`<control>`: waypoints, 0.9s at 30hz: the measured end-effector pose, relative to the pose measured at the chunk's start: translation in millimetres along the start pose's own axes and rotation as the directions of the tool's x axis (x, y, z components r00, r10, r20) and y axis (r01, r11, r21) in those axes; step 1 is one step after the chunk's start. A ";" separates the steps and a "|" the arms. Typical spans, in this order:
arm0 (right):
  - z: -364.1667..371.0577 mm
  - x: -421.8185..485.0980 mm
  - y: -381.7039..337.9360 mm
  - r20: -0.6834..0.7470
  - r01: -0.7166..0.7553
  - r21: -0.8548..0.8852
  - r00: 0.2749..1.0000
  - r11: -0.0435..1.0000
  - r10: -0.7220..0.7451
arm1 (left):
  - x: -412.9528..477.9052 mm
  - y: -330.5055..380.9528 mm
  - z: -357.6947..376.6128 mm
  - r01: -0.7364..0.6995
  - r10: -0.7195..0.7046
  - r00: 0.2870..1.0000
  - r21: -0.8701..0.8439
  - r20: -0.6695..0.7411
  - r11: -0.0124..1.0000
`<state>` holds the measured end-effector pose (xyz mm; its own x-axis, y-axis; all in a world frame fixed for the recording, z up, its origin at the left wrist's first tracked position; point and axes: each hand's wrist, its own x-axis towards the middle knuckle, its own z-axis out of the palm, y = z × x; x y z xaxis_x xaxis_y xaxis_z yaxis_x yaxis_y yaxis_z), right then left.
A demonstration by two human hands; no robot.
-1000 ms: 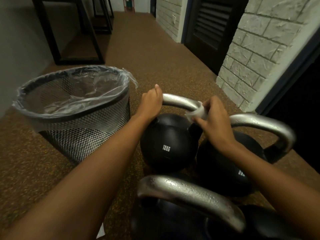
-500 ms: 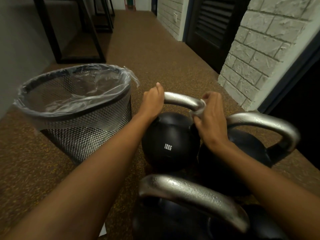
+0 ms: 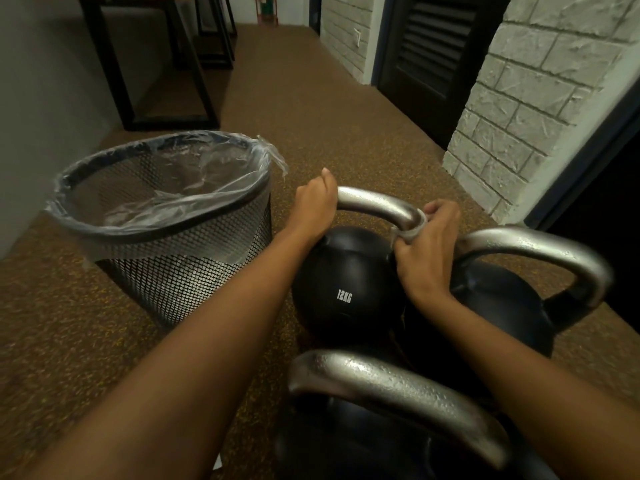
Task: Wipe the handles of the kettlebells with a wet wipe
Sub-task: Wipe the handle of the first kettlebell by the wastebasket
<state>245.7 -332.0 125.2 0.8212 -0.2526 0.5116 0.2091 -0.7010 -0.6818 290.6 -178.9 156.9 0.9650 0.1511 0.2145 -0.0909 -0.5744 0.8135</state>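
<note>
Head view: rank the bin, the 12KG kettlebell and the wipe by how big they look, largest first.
1. bin
2. 12KG kettlebell
3. wipe, partly hidden by the right hand
Bin and kettlebell sit about equally far from the camera, so that order seems safe.

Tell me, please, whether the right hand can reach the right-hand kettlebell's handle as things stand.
Probably yes: that handle lies bare right beside the right hand, with nothing between them.
</note>
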 end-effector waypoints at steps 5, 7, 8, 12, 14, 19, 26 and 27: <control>-2.3 7.4 -12.9 0.056 0.248 -0.101 0.968 0.964 -0.243 | 1.9 -1.4 1.5 -0.010 0.010 1.000 0.002 -0.009 1.000; -1.6 10.2 -17.7 0.086 0.339 -0.116 0.940 0.934 -0.330 | 2.6 -2.0 1.7 -0.018 0.018 1.000 0.015 -0.008 1.000; -1.1 12.0 -20.1 0.112 0.371 -0.114 0.927 0.922 -0.359 | 2.7 -2.4 1.8 -0.021 0.022 1.000 0.022 -0.007 1.000; -3.5 21.6 -22.5 0.257 0.453 -0.047 0.867 0.890 -0.427 | 2.3 -3.5 1.5 -0.024 0.024 1.000 0.005 -0.008 1.000; -8.2 27.0 -16.8 0.311 0.425 0.002 0.860 0.905 -0.405 | 2.5 -3.6 2.1 -0.025 0.024 1.000 -0.016 -0.012 1.000; -20.4 33.6 -5.4 0.383 0.294 0.128 0.866 0.947 -0.321 | 2.2 -2.7 1.7 -0.022 0.021 0.999 -0.032 -0.026 0.999; -17.3 35.4 -24.4 0.432 0.390 -0.120 0.849 0.913 -0.306 | 2.0 -2.3 2.9 -0.009 0.009 1.000 -0.001 -0.027 1.000; -11.6 35.7 -31.3 0.441 0.434 -0.186 0.839 0.881 -0.320 | 2.1 -2.5 3.1 -0.011 0.011 1.000 0.007 -0.026 1.000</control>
<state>262.3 -326.8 170.8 0.8556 0.3066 0.4170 0.4424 -0.8514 -0.2817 293.6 -179.6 153.7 0.9572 0.1656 0.2374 -0.0996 -0.5816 0.8074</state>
